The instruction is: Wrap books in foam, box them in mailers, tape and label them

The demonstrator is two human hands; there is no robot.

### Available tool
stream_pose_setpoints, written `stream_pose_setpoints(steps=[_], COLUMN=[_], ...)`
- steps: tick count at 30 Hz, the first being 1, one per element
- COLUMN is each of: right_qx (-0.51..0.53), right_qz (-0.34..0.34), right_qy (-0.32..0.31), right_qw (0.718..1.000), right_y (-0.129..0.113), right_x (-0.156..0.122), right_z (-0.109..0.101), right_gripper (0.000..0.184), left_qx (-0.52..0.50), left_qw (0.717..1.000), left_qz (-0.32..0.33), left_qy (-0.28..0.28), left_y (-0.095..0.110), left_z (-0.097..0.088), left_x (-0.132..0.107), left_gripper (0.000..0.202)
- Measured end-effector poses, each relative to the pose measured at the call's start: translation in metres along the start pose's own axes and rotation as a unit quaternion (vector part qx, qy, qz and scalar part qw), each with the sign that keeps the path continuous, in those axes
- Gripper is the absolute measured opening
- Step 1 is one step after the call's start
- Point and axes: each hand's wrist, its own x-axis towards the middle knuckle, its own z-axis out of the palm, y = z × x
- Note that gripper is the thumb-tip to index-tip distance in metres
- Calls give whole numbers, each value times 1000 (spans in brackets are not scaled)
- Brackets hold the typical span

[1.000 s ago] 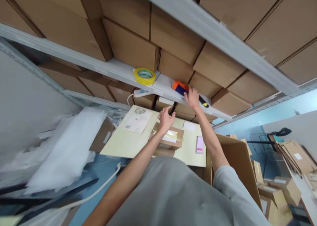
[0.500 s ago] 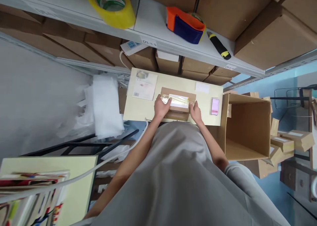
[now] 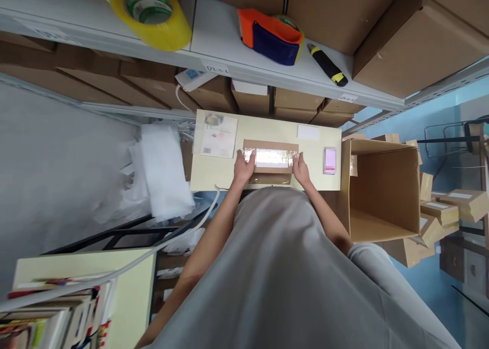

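Between my hands is a small brown cardboard box (image 3: 269, 169) with a white label (image 3: 272, 158) under shiny clear tape on its top. My left hand (image 3: 243, 168) grips the box's left end, thumb on the taped top. At the right end, my right hand (image 3: 301, 169) holds the box with the thumb against its edge. The fingers on the far sides are partly hidden. The box is at the near edge of a pale yellow table (image 3: 324, 135). A printed sheet (image 3: 218, 136) lies to its left, and a phone-like pink rectangle (image 3: 329, 160) to its right.
A large open carton (image 3: 382, 186) stands right of the table. Above, a shelf (image 3: 214, 33) carries a yellow tape roll (image 3: 151, 15), an orange-and-blue tape dispenser (image 3: 271, 35) and a utility knife (image 3: 327, 64). White wrap (image 3: 166, 170) stands left; a cable (image 3: 171, 242) crosses below it.
The view has shifted slightly. Both hands stay at the ends of the box, with the right thumb now nearer the upper edge and the label lying flatter under the tape.
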Motion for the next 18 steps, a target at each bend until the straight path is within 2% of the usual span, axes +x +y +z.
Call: stream_pose_setpoints(steps=[2,3,8,11,13,18], right_qx=[-22,-33,-26,-16,-12,0], right_qz=[-9,-17,-35,-38,-64,-151], right_qy=[30,44,59,41,40,89], right_qw=[999,998,997,998,997,985], right_y=[0,0,2,-1,-6,-15], right_x=[-2,-3,-6,-7,-9,-17], right_z=[-6,-9,-15,-18,-24,-45], right_gripper=[102,97,64,56,52,44], left_qx=[32,49,48,35,27,-45], left_qw=[999,997,998,999,998,992], left_qz=[9,14,14,7,20,93], left_qy=[42,55,50,37,47,75], left_y=[3,5,14,19,24,38], left_z=[-5,-7,-15,-20,-25,-38], left_x=[-4,-7,-13,-12,-12,-20], left_gripper=[91,91,48,43,42,39])
